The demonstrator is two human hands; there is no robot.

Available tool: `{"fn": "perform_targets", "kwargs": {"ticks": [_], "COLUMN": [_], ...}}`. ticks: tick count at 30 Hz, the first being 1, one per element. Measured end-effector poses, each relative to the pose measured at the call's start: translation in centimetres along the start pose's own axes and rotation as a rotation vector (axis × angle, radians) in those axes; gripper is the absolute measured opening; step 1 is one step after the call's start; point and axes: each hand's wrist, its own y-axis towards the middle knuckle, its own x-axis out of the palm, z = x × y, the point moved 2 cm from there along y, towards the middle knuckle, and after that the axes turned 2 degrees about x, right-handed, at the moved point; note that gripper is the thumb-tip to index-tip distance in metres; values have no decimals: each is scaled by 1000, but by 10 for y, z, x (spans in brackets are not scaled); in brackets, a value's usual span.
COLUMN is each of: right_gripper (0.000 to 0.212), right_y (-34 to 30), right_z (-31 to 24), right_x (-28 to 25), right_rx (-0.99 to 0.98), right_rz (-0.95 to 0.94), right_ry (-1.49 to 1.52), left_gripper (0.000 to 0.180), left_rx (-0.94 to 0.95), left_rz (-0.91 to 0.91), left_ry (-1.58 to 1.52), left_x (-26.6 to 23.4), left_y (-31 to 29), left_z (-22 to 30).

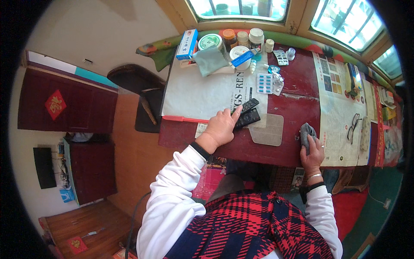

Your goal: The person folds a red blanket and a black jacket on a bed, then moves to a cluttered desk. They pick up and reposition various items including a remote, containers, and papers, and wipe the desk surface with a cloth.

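Observation:
My left hand (pixel 221 127) is closed at the near end of two black remote controls. The upper remote control (pixel 249 105) lies partly across the lower remote control (pixel 249 118), and my index finger rests along them; the thumb is hidden. Beside them is a beige mesh panel (pixel 268 131), apparently a fly swatter's head. A red handle (pixel 185 119) in line with it runs toward my left hand, which hides any join. My right hand (pixel 312 153) grips a bunched grey cloth (pixel 306 131) on the dark red tabletop (pixel 291 149).
Bottles, jars, a blue-white box (pixel 187 44) and a pale cloth (pixel 211 60) crowd the back, under the window. Blister packs (pixel 265 83) lie nearer. Eyeglasses (pixel 353 128) rest on newspaper (pixel 334 114) at right. A dark chair (pixel 144 97) stands left of the table.

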Motion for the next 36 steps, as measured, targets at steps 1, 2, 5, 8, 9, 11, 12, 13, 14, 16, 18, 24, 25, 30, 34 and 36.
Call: {"fn": "perform_targets", "kwargs": {"ticks": [1, 2, 5, 8, 9, 11, 12, 13, 14, 16, 18, 24, 25, 30, 34, 36], "right_gripper": [42, 42, 40, 36, 35, 33, 32, 32, 32, 32, 33, 33, 34, 34, 30, 35], "right_y": [0, 0, 2, 10, 15, 27, 33, 41, 51, 73, 99, 159, 168, 183, 148, 127], "right_z": [0, 0, 1, 5, 5, 3, 0, -7, -18, -45, -79, -166, -174, -211, -263, -275], "right_x": [1, 2, 3, 0, -3, -12, -18, -23, -28, -34, -29, 36, 51, 109, 128, 119], "right_rx": [-5, -12, 4, 86, 110, 168, 214, 248, 137, 43, -106, -342, -318, -51, -395, -657], "right_rz": [11, 20, 13, -99, -137, -255, -308, -346, -279, -201, -149, -170, -256, -522, -615, -682], "right_ry": [-1, -3, 1, 92, 148, 198, 228, 151, 196, 244, 209, 215, 184, -147, -216, -124], "left_gripper": [79, 79, 78, 79, 79, 78, 77, 76, 75, 81, 80, 55, 31, 16, 12, 9], "left_rx": [7, 15, -54, -45, -96, -155, -154, -141, -112, -157, -148, -80, 53, 202, 173, 180], "left_rz": [-1, 3, 39, 278, 276, 241, 217, 168, 136, -4, -4, 225, 268, 321, 305, 310], "left_ry": [-28, -54, -269, -385, -337, -254, -208, -169, -118, -33, -23, 48, -15, 108, 239, 252], "left_x": [-2, -4, -8, -20, -25, -38, -43, -47, -50, -51, -49, -44, -39, 2, 18, 19], "left_y": [2, 2, 0, -14, -17, -20, -18, -15, -11, 0, 6, -12, -22, -84, -93, -93], "left_z": [-3, -6, -24, -60, -77, -116, -134, -150, -165, -190, -205, -196, -184, -125, -124, -127]}}
